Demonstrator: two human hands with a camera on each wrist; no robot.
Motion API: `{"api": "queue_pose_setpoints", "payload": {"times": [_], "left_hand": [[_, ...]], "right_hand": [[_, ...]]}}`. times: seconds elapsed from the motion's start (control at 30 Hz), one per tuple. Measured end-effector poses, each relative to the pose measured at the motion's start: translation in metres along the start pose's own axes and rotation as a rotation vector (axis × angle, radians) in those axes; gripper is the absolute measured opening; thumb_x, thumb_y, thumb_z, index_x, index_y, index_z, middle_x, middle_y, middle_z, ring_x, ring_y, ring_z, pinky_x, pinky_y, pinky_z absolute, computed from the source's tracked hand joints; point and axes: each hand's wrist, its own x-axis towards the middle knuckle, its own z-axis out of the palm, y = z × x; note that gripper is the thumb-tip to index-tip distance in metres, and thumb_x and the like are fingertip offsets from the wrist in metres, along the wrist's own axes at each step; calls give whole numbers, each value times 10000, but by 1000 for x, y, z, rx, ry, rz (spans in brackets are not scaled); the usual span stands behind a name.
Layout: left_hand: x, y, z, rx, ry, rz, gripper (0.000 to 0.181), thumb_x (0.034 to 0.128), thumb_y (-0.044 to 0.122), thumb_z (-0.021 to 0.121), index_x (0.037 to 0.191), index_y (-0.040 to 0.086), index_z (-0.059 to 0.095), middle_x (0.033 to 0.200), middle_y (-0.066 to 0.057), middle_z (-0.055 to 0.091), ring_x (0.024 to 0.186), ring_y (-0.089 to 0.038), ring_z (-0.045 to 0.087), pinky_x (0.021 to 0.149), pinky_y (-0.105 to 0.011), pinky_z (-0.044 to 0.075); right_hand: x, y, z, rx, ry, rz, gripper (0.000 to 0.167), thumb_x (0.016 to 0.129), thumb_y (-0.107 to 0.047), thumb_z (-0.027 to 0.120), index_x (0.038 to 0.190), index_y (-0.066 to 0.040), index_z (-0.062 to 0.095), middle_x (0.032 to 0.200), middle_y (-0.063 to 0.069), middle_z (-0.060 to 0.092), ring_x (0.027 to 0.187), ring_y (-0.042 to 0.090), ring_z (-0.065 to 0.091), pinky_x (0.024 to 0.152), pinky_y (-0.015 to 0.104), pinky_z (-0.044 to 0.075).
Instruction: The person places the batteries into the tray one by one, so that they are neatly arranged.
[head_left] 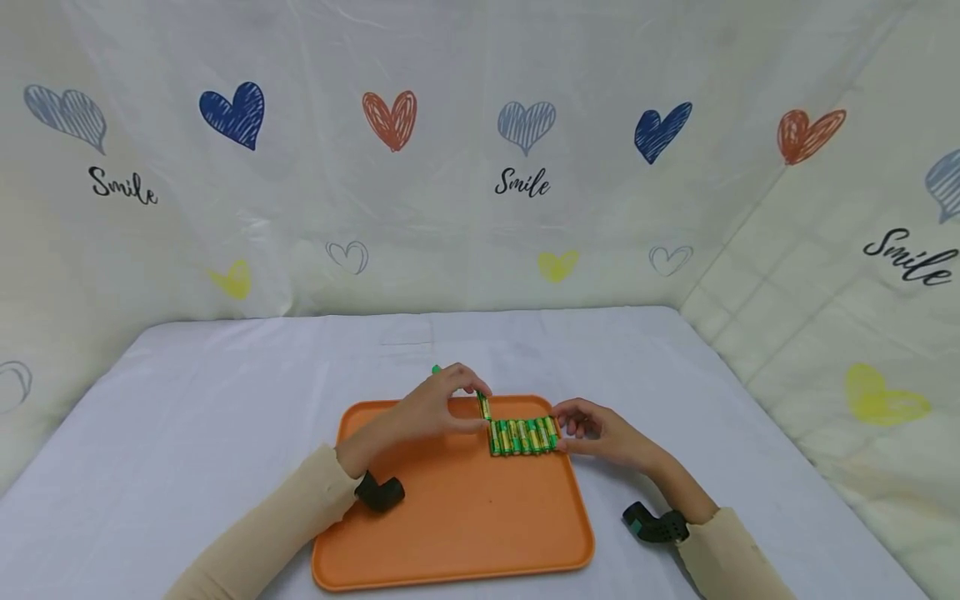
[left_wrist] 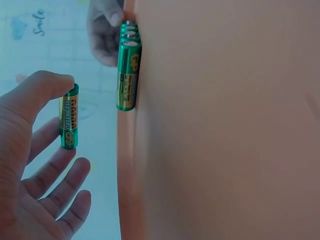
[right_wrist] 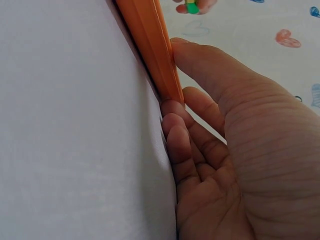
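My left hand (head_left: 430, 410) pinches a green and gold battery (left_wrist: 69, 117) by its two ends, thumb on one end and a finger on the other. It holds this battery just left of a row of similar batteries (head_left: 522, 436), which lie side by side on the orange tray (head_left: 450, 517) along its far right part. At the tray's right edge, my right hand (head_left: 609, 435) grips the rim (right_wrist: 152, 45). Its thumb presses against the rim near the row's end, and its other fingers curl at the outer side.
Behind the left hand, a small green thing (head_left: 436, 369) shows only in part. White cloth (head_left: 225, 417) covers the table around the tray. A pale wall sheet (head_left: 450, 225) with printed hearts hangs behind. Each wrist wears a black device (head_left: 380, 492).
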Motion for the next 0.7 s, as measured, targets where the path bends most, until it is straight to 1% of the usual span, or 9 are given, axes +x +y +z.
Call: {"api": "queue_pose_setpoints", "payload": {"times": [0.13,0.23,0.33,0.5,0.63,0.7], "left_hand": [[-3,3,3,18,-36,9,364,856,256,768,1162,98,649,1173,7,553,1074,-203,531,944,-369,466],[-5,3,6,28,-53,14,367,858,271,765,1162,103,649,1171,15,556,1073,-187,536,947,-347,469],[-5,3,8,20,-60,10,366,863,271,760,1168,104,646,1170,9,561,1055,-200,541,929,-359,474],[-8,1,10,11,-80,-40,353,861,286,762,1160,135,649,1159,32,556,1050,-188,532,920,-356,465],[-11,-1,11,-11,-104,-62,345,865,329,754,1147,160,651,1147,23,571,1046,-193,541,917,-376,466],[-9,-8,15,-31,-106,-42,337,866,358,747,1141,188,649,1134,26,574,1025,-175,553,907,-375,476]], "right_hand": [[1,1,0,9,-3,10,416,872,-122,741,1241,-21,580,1025,116,569,849,191,501,723,235,439],[1,2,0,14,-5,8,409,875,-115,737,1239,-13,580,1025,117,570,848,179,498,722,234,438],[1,2,0,17,-2,9,405,875,-109,735,1235,-7,581,1022,115,569,845,168,498,720,231,437],[1,3,1,25,-6,-2,405,875,-102,733,1238,-3,582,1022,124,569,845,191,498,719,230,437],[1,3,1,23,-10,-1,404,875,-107,735,1236,-9,582,1023,123,569,848,200,498,722,232,437],[1,3,0,22,-8,2,401,875,-111,736,1233,-13,583,1023,123,568,850,202,499,723,232,436]]}}
